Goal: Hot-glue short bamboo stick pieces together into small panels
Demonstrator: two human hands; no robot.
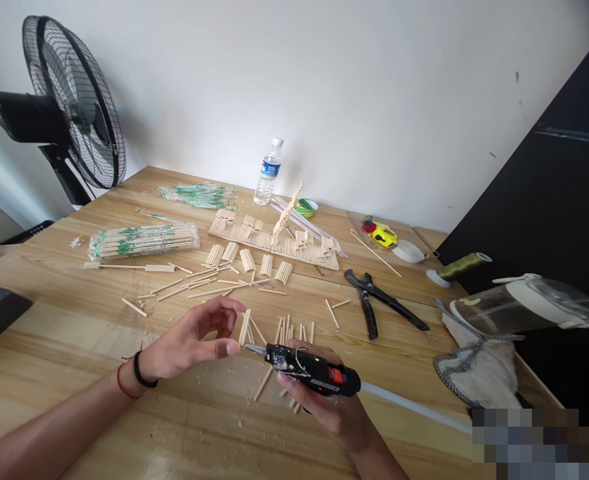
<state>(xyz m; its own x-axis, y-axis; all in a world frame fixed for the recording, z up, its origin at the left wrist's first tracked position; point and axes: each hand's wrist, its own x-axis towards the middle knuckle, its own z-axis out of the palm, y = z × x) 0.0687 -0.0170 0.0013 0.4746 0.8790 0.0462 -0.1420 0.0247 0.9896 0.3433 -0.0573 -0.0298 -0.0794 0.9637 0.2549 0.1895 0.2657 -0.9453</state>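
In my left hand (pixel 201 337), thumb and fingertips pinch a small piece of short wooden sticks (pixel 245 327), held upright. My right hand (pixel 324 403) grips a black glue gun (pixel 314 372) with an orange-red switch and a white glue stick out of its back. The nozzle tip touches or nearly touches the lower part of the stick piece; I cannot tell which. Loose cut sticks (pixel 285 328) lie on the table behind and beneath the glue gun. Farther back stand small glued stick panels (pixel 248 260) in a row, before a long stick-built model (pixel 274 243).
Packed sticks (pixel 144 240) lie at the left, near a black fan (pixel 69 100). A water bottle (pixel 268 172) and a green bowl (pixel 306 208) stand at the back. To the right are black-handled cutters (pixel 374 300), a yellow tape measure (pixel 384 237), a thread spool (pixel 461 268) and a clear jug (pixel 504 308).
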